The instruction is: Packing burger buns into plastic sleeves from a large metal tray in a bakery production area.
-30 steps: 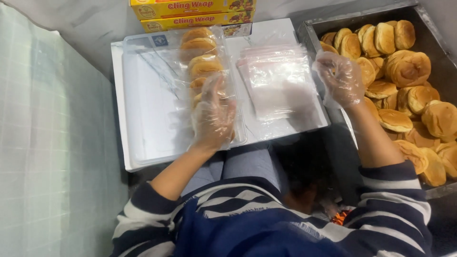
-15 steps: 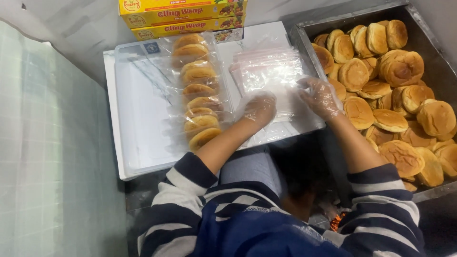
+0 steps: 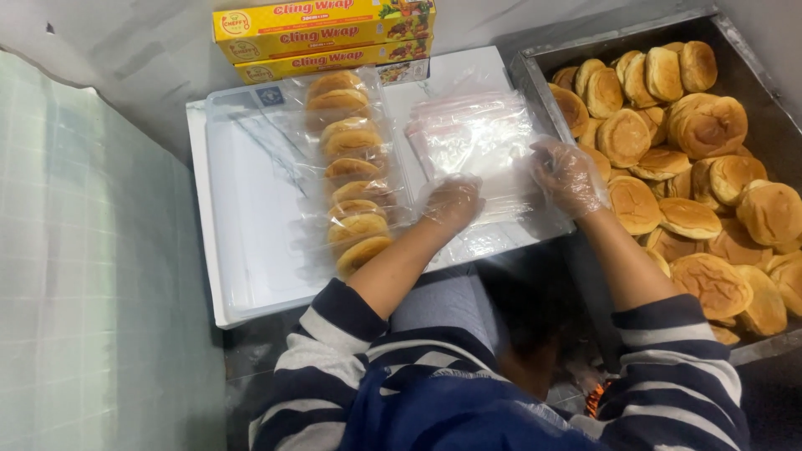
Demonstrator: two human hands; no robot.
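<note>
White tray [image 3: 251, 250], the landmark: a sealed clear bag of buns [image 3: 351, 167] lies along its middle; right of that, a stack of empty clear bags [image 3: 476, 138]; left hand [image 3: 451, 202], gloved, fingers curled onto the stack's near edge; right hand [image 3: 568, 174] pinches its right edge; one bagful looks packed; a metal pan of loose buns [image 3: 693, 167], right of tray, remains.

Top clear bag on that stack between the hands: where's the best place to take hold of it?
Probably the near edge of the top bag, pinched from the person's side. The bag stack lies flat on the white board, so only a lifted edge offers grip. The left hand and right hand already rest there.
</note>
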